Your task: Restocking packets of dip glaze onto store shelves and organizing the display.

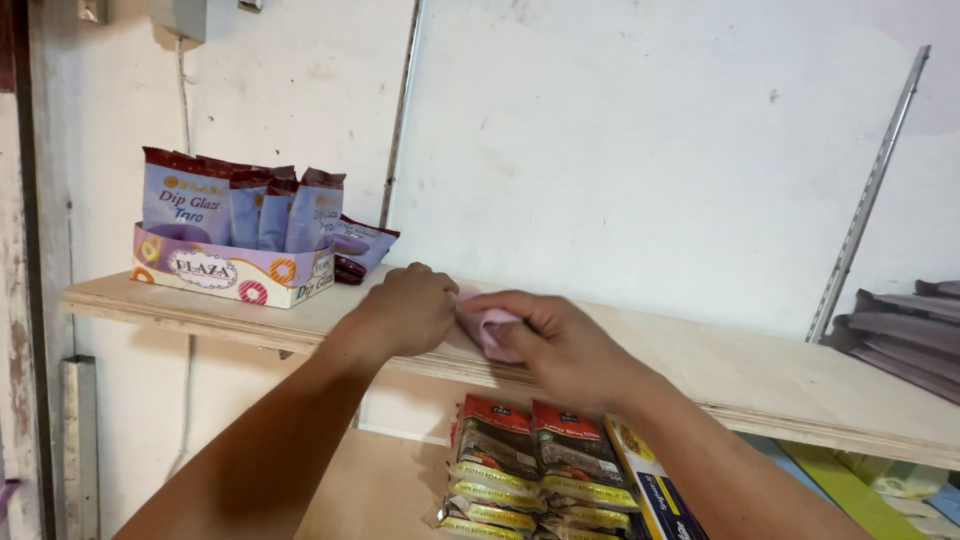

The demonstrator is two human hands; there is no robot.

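Pink cloth sits mid-frame on the wooden shelf, pinched in your right hand. Your left hand, curled closed, rests just beside it. At upper left stands a box of purple sachets; stacked packets lie below.

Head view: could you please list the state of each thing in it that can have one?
Left hand: closed, knuckles up, resting on the wooden shelf.
Right hand: gripping a pink cloth, pressed on the shelf.
Display box: open-topped, upright, holding standing sachets.
Sachet behind the box: lying tilted.
Packets below: stacked, sealed.
Grey folded items at right: piled.
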